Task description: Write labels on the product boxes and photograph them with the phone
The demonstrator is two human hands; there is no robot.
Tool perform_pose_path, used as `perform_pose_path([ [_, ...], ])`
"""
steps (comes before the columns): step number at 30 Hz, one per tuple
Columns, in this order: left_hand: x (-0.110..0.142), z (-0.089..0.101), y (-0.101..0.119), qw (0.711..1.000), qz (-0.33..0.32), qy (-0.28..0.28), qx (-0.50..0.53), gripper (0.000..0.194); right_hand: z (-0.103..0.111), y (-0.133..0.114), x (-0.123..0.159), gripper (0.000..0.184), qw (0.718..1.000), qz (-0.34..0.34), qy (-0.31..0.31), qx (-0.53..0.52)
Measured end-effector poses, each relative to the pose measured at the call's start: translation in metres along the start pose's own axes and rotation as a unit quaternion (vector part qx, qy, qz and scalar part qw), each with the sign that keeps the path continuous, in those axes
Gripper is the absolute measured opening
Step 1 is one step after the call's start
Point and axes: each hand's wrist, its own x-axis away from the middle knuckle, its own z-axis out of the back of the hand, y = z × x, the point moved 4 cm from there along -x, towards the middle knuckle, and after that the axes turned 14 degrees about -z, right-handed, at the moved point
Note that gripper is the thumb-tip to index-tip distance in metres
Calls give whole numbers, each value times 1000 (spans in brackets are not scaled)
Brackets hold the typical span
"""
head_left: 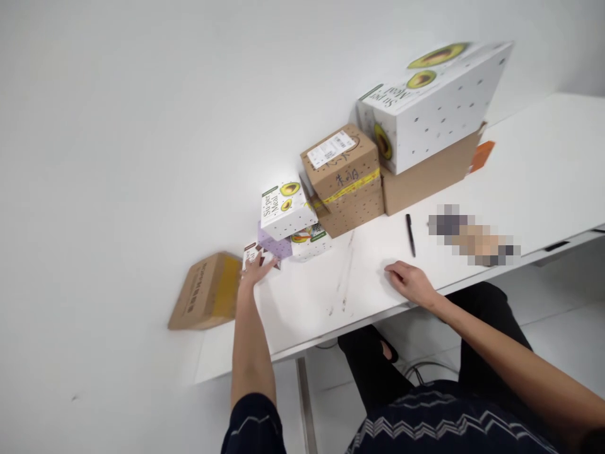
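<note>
My left hand reaches out at the left of the table, fingers spread at a small white box with brown print. It seems to touch the box's near side, though part of that box is hidden behind the fingers. A purple box is just right of those fingers. My right hand rests near the table's front edge, its fingers curled in and nothing visible in them. A black pen lies beyond it, apart from the hand.
On the white table, a brown carton stands far left. White avocado-print boxes, a taped brown carton and a large avocado box line the wall. An orange piece and a blurred-out item lie right.
</note>
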Motion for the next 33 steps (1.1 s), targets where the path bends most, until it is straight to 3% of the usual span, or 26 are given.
perform_pose_path([
  [2,-4,-10,6,1000,19,-10,2,99,0,-2,-1,27,1000,-1,-3,-1],
  [6,-5,-11,3,999,41,-7,12,93,1,-5,-3,28,1000,-5,-7,-5],
  [9,17,-9,7,999,39,-3,8,88,1,-4,-4,30,1000,-10,-6,-9],
  [12,70,-19,14,997,76,2,2,90,0,-3,-4,30,1000,-10,-4,-21],
  [17,187,-61,50,996,93,3,-19,91,0,-2,-4,26,999,-2,-10,-43],
  [19,219,-77,81,999,36,-10,-34,90,0,-2,-3,25,999,-3,-12,-53],
  [21,235,-86,119,998,-48,-21,-44,89,0,-2,-2,26,998,-12,-8,-65],
  [24,233,-90,174,981,-182,-58,-42,90,7,2,-2,28,995,-49,18,-85],
  [27,216,-85,220,932,-341,-119,-23,85,28,12,-9,32,988,-108,60,-89],
  [30,199,-77,245,886,-437,-151,-22,74,56,24,-27,31,981,-162,83,-67],
  [33,188,-75,245,882,-455,-118,6,61,74,31,-53,28,977,-197,69,-40],
])
